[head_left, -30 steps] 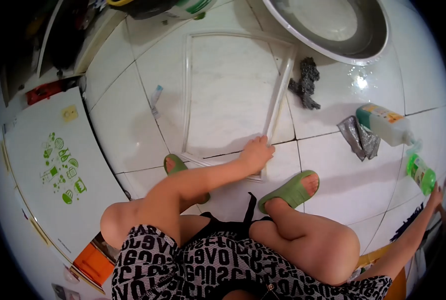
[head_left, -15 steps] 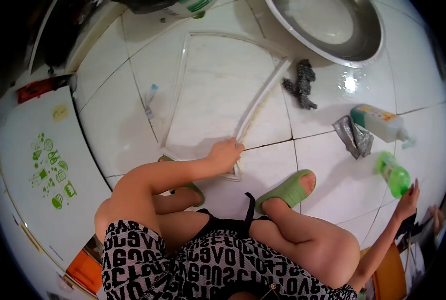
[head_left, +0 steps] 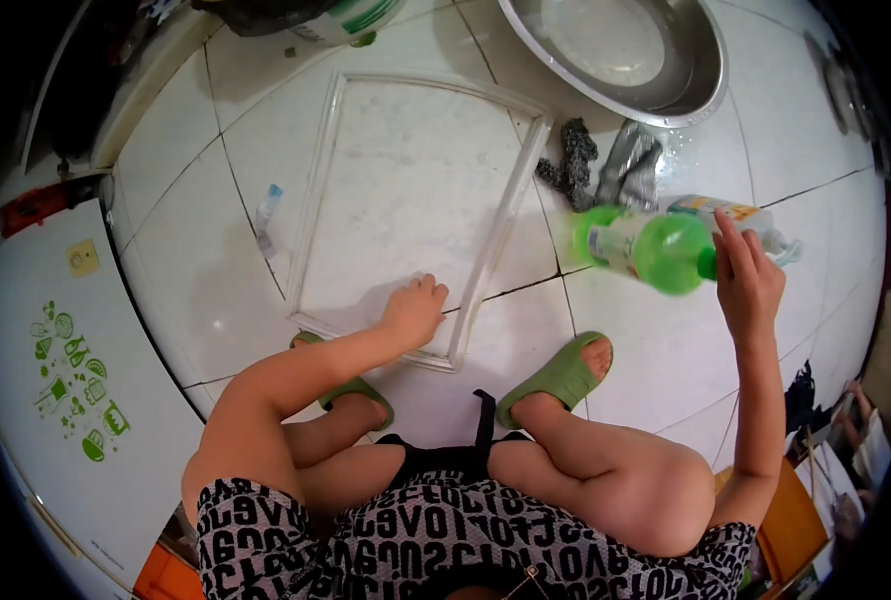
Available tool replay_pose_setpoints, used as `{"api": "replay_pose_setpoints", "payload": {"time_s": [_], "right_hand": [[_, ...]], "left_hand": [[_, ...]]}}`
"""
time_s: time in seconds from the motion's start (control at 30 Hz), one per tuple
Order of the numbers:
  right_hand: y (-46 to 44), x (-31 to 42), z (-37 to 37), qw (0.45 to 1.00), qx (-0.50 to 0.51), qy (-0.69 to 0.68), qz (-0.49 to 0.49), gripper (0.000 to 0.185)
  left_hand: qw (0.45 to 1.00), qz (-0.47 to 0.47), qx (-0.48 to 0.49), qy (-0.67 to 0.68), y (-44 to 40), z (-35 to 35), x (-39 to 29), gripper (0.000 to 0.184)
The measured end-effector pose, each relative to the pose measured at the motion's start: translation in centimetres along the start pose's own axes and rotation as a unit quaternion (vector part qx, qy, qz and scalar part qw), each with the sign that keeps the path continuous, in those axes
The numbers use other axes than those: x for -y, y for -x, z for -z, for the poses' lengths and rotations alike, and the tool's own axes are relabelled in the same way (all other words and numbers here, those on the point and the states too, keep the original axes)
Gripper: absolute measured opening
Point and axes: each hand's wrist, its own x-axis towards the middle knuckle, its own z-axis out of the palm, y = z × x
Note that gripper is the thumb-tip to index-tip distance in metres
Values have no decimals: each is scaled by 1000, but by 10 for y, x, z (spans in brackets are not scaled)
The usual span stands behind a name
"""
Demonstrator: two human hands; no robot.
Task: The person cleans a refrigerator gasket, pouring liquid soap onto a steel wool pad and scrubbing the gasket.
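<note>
A white frame-shaped strip (head_left: 502, 235), resembling a door seal, lies flat on the tiles before my feet; tile lines show inside it. My left hand (head_left: 416, 312) rests within its lower right corner, fingers loosely bent and apart, holding nothing visible. My right hand (head_left: 751, 275) grips a clear green bottle (head_left: 656, 252) at its green cap. The bottle is held sideways, its base pointing left and blurred by motion. Partly hidden behind it lies a pump bottle (head_left: 731, 212). A crumpled silver-grey packet (head_left: 631, 168) sits beside a dark grey scouring pad (head_left: 571, 160).
A metal basin (head_left: 701, 85) with liquid stands at the far right, wet tiles below it. Left is a white cabinet or fridge (head_left: 26, 290) with green prints. A small clear tube (head_left: 267, 222) lies left of the strip. Green slippers (head_left: 556, 375) are on my feet.
My right hand has brought the green bottle up and left. The silver packet now lies beside the scouring pad. My left hand has left the strip's right side, which now looks straighter.
</note>
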Motion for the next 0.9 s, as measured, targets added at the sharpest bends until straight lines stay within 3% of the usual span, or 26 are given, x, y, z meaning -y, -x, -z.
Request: {"api": "replay_pose_setpoints", "payload": {"time_s": [0.1, 0.2, 0.3, 0.4, 0.5, 0.53, 0.57, 0.63, 0.67, 0.73, 0.77, 0.87, 0.9], "right_hand": [[-32, -2, -1, 995, 44, 48, 78, 47], [-53, -28, -15, 989, 37, 65, 131, 51], [-65, -33, -15, 987, 56, 58, 137, 52], [-63, -28, -15, 987, 74, 59, 126, 46], [-53, -21, -18, 990, 22, -108, -88, 34], [-48, -24, -25, 990, 24, -105, -92, 34], [-44, -27, -35, 969, 6, -196, -148, 36], [-40, -27, -40, 903, -21, -349, -250, 39], [-41, -24, -41, 896, -39, -346, -275, 38], [-41, -23, -43, 902, -64, -340, -260, 43], [-43, -23, -40, 889, -54, -351, -290, 51], [-45, -22, -44, 893, -68, -339, -288, 55], [-48, -19, -43, 902, -73, -318, -284, 55]], "left_hand": [[999, -5, -31, 32, -7, 5, 6, 28], [988, -120, -94, 14, -34, 27, 2, 22], [962, -187, -201, 7, -83, 55, -20, 31], [932, -193, -306, -15, -148, 76, -58, 39], [912, -171, -368, -59, -221, 69, -69, 36], [903, -154, -392, -81, -232, 68, -71, 34], [903, -161, -390, -79, -238, 63, -73, 34], [951, -134, -271, -73, -238, 69, -70, 34], [950, -142, -268, -73, -236, 70, -73, 34], [960, -65, -247, 110, -225, 75, -79, 35], [936, -47, -264, 228, -217, 78, -88, 34], [906, -62, -295, 298, -196, 86, -113, 30], [890, -41, -347, 293, -192, 86, -116, 25]]}}
